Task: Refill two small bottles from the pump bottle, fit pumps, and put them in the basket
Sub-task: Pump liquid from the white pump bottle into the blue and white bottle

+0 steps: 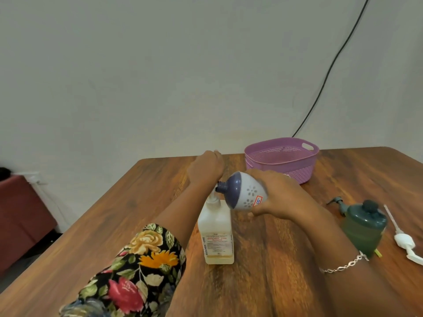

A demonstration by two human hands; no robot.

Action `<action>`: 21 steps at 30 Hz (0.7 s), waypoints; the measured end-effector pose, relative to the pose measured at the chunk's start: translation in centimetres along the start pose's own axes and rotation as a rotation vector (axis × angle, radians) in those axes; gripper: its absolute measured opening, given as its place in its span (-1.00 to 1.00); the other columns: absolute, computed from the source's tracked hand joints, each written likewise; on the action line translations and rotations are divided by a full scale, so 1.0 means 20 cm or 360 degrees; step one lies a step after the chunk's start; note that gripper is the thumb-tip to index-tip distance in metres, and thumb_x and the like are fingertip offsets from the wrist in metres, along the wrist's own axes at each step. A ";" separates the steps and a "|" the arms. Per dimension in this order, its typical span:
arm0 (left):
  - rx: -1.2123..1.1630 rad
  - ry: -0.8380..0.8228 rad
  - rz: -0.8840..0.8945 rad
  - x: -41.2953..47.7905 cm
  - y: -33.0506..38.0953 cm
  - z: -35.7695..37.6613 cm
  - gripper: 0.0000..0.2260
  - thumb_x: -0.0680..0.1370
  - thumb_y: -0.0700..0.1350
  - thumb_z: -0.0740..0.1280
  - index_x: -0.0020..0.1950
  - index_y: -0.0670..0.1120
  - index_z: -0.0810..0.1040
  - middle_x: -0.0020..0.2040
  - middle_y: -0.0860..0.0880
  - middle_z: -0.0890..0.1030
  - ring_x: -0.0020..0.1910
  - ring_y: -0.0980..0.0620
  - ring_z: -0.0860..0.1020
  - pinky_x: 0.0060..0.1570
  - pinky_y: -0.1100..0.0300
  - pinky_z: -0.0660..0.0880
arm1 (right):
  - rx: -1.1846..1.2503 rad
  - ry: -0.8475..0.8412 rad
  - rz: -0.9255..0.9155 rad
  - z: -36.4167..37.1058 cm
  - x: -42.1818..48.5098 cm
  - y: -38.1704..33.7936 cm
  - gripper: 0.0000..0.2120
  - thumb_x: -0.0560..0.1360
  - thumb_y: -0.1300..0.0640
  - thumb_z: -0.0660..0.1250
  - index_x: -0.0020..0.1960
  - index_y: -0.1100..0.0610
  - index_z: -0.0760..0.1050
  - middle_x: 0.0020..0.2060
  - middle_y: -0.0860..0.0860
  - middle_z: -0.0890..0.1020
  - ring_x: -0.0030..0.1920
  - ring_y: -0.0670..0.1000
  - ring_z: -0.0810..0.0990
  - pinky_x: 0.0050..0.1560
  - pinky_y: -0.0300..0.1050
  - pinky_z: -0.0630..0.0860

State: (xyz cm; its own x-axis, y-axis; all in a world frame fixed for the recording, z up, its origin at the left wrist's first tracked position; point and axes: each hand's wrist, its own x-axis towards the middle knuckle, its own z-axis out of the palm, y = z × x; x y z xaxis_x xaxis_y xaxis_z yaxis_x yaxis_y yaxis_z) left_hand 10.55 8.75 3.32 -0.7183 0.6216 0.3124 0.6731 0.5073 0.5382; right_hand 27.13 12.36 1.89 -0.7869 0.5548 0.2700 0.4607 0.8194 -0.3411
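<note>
On wooden table (pixel 109 225) by grey wall (pixel 160 76) | right grip (pixel 282 193) clamps small bottle (pixel 243 193) | left grip (pixel 206 167) unclear

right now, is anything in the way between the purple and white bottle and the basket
Nothing visible. The right hand holds the purple and white bottle tilted at the spout of the pump bottle; the basket sits just behind that hand, top open.
</note>
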 end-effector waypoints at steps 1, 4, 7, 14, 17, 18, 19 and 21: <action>0.0044 0.0030 0.0017 -0.02 0.00 0.00 -0.57 0.65 -0.03 -0.06 0.03 -0.25 0.51 0.00 -0.18 0.59 0.01 -0.17 0.54 -0.07 0.10 0.36 | 0.0005 -0.0021 -0.0003 0.01 0.00 0.00 -0.24 0.21 -0.05 0.55 0.33 -0.08 0.30 0.11 -0.03 0.52 0.09 0.01 0.50 0.06 -0.03 0.50; 0.0120 0.0054 0.0039 -0.07 -0.01 -0.01 -0.57 0.66 -0.04 -0.05 0.08 -0.28 0.53 0.05 -0.21 0.59 0.06 -0.18 0.53 -0.12 0.15 0.29 | 0.0077 -0.0076 0.0019 0.04 -0.01 0.01 -0.27 0.21 -0.02 0.56 0.30 -0.08 0.32 0.09 -0.06 0.54 0.07 -0.01 0.51 0.07 -0.02 0.51; 0.0154 0.0036 0.0047 -0.07 -0.01 -0.01 -0.57 0.66 -0.04 -0.05 0.08 -0.27 0.52 0.04 -0.19 0.59 -0.04 -0.11 0.51 -0.15 0.17 0.28 | 0.0112 -0.0058 0.0004 0.03 -0.01 0.01 -0.26 0.22 -0.03 0.56 0.31 -0.09 0.31 0.09 -0.06 0.54 0.05 -0.03 0.51 0.04 -0.06 0.51; 0.0021 0.0001 -0.0022 0.00 0.00 -0.04 -0.59 0.64 -0.03 -0.05 0.06 -0.24 0.50 -0.04 -0.15 0.57 -0.12 -0.05 0.45 -0.13 0.14 0.33 | 0.0091 0.0002 -0.0025 -0.01 0.00 0.00 -0.24 0.23 -0.05 0.54 0.34 -0.08 0.28 0.12 -0.04 0.50 0.07 -0.03 0.49 0.04 -0.09 0.51; 0.0089 0.0093 0.0031 -0.03 -0.03 0.00 -0.56 0.65 -0.02 -0.06 0.00 -0.24 0.53 -0.06 -0.15 0.60 -0.07 -0.10 0.54 -0.16 0.15 0.34 | 0.0122 -0.0062 -0.0018 0.01 -0.01 0.00 -0.28 0.24 -0.01 0.55 0.31 -0.08 0.31 0.10 -0.07 0.52 0.05 -0.05 0.50 0.01 -0.15 0.49; 0.0115 0.0102 0.0041 -0.04 -0.03 0.01 -0.55 0.66 -0.02 -0.06 0.00 -0.24 0.54 -0.05 -0.16 0.60 -0.04 -0.12 0.56 -0.15 0.15 0.35 | 0.0116 -0.0079 -0.0007 0.02 -0.01 0.01 -0.28 0.24 -0.01 0.55 0.31 -0.08 0.31 0.10 -0.07 0.53 0.05 -0.05 0.51 0.03 -0.14 0.50; 0.0133 0.0100 0.0044 -0.04 -0.03 0.01 -0.55 0.66 -0.02 -0.06 0.02 -0.24 0.55 -0.02 -0.16 0.60 -0.01 -0.13 0.56 -0.14 0.14 0.35 | 0.0104 -0.0088 0.0006 0.03 -0.01 0.01 -0.28 0.24 -0.01 0.54 0.32 -0.08 0.30 0.11 -0.07 0.52 0.06 -0.05 0.50 0.05 -0.13 0.50; 0.0148 0.0102 0.0051 -0.04 -0.03 0.02 -0.55 0.66 -0.02 -0.06 0.03 -0.23 0.55 0.00 -0.16 0.61 0.00 -0.13 0.56 -0.14 0.15 0.34 | 0.0100 -0.0068 0.0021 0.04 -0.02 0.01 -0.27 0.25 -0.03 0.54 0.33 -0.10 0.28 0.12 -0.08 0.51 0.09 -0.05 0.50 0.09 -0.09 0.51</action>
State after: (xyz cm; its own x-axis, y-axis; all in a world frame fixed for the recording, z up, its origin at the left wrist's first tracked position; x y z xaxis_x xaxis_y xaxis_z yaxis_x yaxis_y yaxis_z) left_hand 10.73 8.12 2.40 -0.7042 0.6004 0.3791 0.7069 0.5431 0.4531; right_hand 27.14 12.28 0.97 -0.7983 0.5579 0.2267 0.4456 0.8005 -0.4008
